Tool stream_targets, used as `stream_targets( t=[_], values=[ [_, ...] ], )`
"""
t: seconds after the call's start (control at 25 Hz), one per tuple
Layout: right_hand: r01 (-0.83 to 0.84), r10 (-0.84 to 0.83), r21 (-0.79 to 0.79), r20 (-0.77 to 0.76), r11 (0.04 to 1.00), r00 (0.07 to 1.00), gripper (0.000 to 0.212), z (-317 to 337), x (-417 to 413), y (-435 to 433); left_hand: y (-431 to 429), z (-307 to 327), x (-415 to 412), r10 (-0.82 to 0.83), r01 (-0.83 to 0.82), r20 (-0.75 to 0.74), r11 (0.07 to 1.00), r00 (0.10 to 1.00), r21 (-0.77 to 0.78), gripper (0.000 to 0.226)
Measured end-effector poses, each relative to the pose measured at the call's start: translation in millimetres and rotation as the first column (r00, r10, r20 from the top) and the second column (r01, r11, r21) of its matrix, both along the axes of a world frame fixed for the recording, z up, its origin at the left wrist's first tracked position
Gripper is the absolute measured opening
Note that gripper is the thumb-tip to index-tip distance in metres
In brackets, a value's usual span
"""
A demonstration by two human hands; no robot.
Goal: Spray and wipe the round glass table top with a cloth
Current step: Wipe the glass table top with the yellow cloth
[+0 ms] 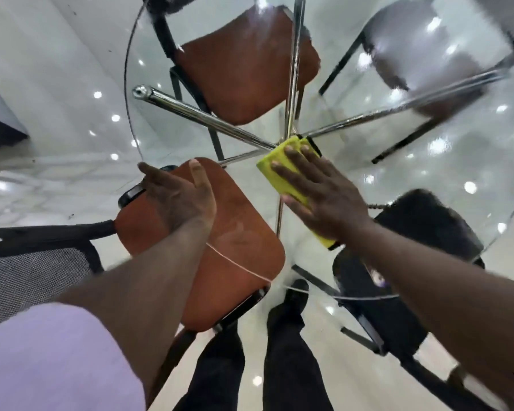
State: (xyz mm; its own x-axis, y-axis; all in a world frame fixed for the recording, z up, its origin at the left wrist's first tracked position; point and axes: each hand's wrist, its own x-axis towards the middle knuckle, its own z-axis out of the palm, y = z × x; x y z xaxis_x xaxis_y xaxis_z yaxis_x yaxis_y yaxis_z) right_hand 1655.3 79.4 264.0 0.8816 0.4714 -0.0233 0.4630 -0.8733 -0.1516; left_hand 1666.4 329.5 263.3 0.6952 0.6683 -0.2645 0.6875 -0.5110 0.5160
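Closest in, at seven o'clock in the picture, a lilac sleeve (42, 351) covers the left upper arm, and at six o'clock two dark trouser legs (291, 336) stand on the glossy pale floor (57, 84), one black shoe (296, 292) showing under the glass rim.

Next, the left hand (178, 197) reaches out over the tabletop's eight o'clock edge, released, fingers straight and together, thumb raised, palm turned toward the right, holding nothing. Whether it touches the glass cannot be told.

The right hand (324, 191) lies flat with fingers spread on a yellow cloth (282, 170), pressing it onto the round glass tabletop (126, 69) rather than gripping it. The cloth is folded, has black trim at its ends, and sits near the tabletop's middle, its far corner over the spot where the chrome legs (205, 117) cross beneath the glass.

Through and around the glass several chairs show: a brown seat (220, 262) under the left forearm at seven o'clock, a black mesh chair (33, 271) just outside it at nine o'clock in the picture, a black seat (422, 226) at four o'clock beneath the right forearm. Farther off, a second brown seat (250, 69) sits at twelve o'clock and a blurred grey seat (422, 54) at two o'clock.
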Motion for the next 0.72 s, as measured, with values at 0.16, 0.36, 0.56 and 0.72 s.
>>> stream_targets(
  t=[0.16,0.36,0.56,0.72],
  values=[
    [0.555,-0.554,0.104,-0.043,0.825,0.832,0.063,-4,17,-24,6,-18,1,-0.002,0.003,0.036,1.000,0.999,-0.007,0.096],
    [0.357,-0.355,0.053,-0.052,0.932,0.933,0.067,-5,-96,45,1,-10,0,0.004,-0.004,0.039,1.000,0.999,-0.007,0.094],
    [-0.043,0.042,0.053,0.012,0.998,0.999,0.058,-8,-25,-47,4,-24,6,0.022,-0.023,0.042,0.999,0.999,0.032,0.097],
    [0.635,-0.636,0.100,-0.026,0.766,0.771,0.065,-11,-77,0,1,-16,2,0.010,-0.011,0.037,1.000,0.999,0.029,0.097]
  ],
)
